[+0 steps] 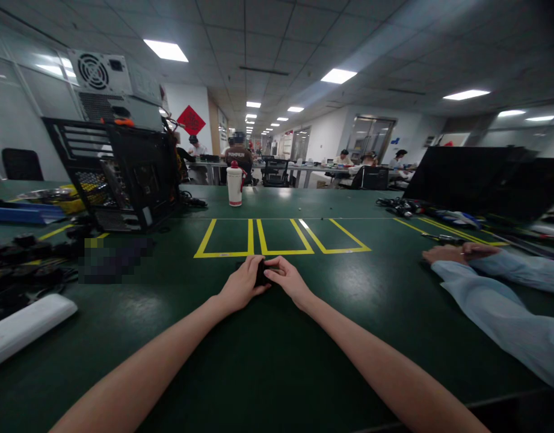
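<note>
My left hand [241,286] is closed around a small black object [260,274], resting low over the green table [267,361]. The object is dark and mostly covered by fingers, so its kind does not show. From the other side, the fingers and thumb of my right hand [291,282] are drawn together against it, pinching something thin at its right edge that I cannot make out. Both hands meet just in front of the yellow tape outlines [286,253] on the tabletop.
At left stand an open black computer case [136,174] with a power supply [103,75] on top, dark clutter [28,252] and a white bar [28,325]. A white cup [234,185] is ahead. At right are a co-worker's hands [452,252], cables [398,207] and black monitors [466,180].
</note>
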### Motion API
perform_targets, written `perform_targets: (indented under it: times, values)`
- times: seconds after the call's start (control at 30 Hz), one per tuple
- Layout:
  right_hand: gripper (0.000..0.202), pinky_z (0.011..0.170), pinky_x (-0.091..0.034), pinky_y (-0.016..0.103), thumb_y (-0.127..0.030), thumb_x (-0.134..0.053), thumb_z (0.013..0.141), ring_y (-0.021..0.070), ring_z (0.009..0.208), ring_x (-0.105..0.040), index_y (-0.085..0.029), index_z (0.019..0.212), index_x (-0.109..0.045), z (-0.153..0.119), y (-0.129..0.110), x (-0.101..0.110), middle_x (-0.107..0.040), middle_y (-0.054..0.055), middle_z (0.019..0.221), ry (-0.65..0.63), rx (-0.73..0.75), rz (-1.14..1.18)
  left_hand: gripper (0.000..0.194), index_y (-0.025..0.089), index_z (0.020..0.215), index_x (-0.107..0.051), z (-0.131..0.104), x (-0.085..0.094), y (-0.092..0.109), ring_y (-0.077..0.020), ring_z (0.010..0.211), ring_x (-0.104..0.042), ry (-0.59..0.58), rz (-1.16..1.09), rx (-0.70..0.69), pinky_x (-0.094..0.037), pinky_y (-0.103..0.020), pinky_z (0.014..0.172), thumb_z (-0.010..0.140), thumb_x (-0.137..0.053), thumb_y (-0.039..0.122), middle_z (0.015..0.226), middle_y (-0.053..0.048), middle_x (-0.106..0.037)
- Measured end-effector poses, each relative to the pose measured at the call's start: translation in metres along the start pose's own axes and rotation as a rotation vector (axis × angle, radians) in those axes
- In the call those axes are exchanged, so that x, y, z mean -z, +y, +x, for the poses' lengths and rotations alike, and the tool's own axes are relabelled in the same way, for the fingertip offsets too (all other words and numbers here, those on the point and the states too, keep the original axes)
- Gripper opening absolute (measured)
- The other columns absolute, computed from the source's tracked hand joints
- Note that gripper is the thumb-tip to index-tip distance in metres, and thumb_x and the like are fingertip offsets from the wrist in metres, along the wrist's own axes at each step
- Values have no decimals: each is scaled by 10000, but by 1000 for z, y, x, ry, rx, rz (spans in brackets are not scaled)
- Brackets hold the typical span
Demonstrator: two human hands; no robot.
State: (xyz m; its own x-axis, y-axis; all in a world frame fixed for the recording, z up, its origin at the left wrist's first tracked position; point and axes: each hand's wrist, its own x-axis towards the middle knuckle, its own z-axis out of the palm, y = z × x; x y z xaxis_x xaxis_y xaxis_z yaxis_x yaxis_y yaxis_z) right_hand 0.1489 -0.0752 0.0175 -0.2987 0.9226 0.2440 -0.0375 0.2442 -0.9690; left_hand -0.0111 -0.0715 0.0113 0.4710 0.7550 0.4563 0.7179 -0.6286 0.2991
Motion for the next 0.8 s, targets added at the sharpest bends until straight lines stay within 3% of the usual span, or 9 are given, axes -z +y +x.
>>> perform_targets:
  times: [0.13,0.23,0.43,0.7,0.8]
  values:
    - [317,896,-382,363,-253,-585,707,174,1015,-504,-201,1013,-521,1,0,3,-549,49,1067,17,-59,-26,578,217,1194,-228,0,-1,-1,-223,1050,-477,0,-2,4,-459,-357,814,739,-572,308,1199,-77,-382]
    - [299,857,-416,354,-242,-592,699,175,987,-524,-189,984,-520,-1,-1,3,-559,47,1042,-15,-87,-2,566,230,1194,-223,-1,1,0,-222,1051,-480,-23,-12,19,-459,-356,809,747,-559,314,1206,-72,-377]
    - [230,816,-434,341,-264,-597,694,166,923,-537,-181,882,-494,0,5,4,-555,36,970,42,-57,-56,577,233,1197,-219,-1,2,1,-229,1065,-470,-27,-21,17,-452,-366,815,744,-562,336,1209,-76,-370]
    - [237,883,-380,345,-235,-504,758,166,961,-512,-194,990,-528,0,5,2,-560,30,988,-4,-13,-152,583,235,1205,-213,-1,4,1,-231,1061,-478,-44,-32,35,-451,-366,810,749,-560,338,1226,-81,-361]
    - [265,913,-349,362,-256,-458,793,182,1008,-489,-213,1048,-518,-1,6,-1,-548,35,1042,19,25,-323,580,227,1211,-215,0,5,1,-228,1079,-465,-63,-34,63,-438,-353,826,754,-554,344,1231,-80,-361]
